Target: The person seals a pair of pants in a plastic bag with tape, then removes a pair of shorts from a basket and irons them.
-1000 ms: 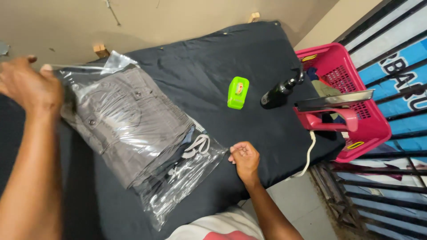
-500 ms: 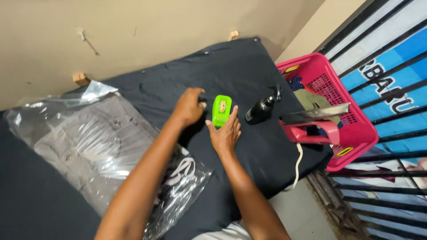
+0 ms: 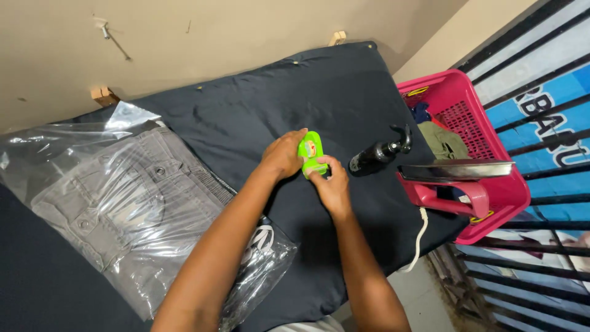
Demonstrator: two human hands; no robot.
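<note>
Seen from the head camera, both hands meet over the middle of a counter [image 3: 344, 92] draped in dark cloth. The left hand [image 3: 284, 154] has its fingers curled around the left side and top of a small bright green tape dispenser [image 3: 310, 154], and the right hand [image 3: 332, 187] pinches its lower end from the right, thumb and forefinger closed on it. So the green tape dispenser sits between the two hands, held just above or on the cloth; which of the two cannot be told.

Just to the right of the hands a black spray bottle [image 3: 380, 152] lies on its side on the cloth, nozzle pointing toward a pink laundry basket [image 3: 491, 123]. The basket stands at the counter's right edge with folded clothes inside, and a clothes iron [image 3: 458, 181] with a pink handle rests across its near rim, its white cord [image 3: 420, 237] hanging down.

On the left part of the counter lies a clear plastic bag [image 3: 123, 203] holding a folded grey garment, partly under the left forearm.
</note>
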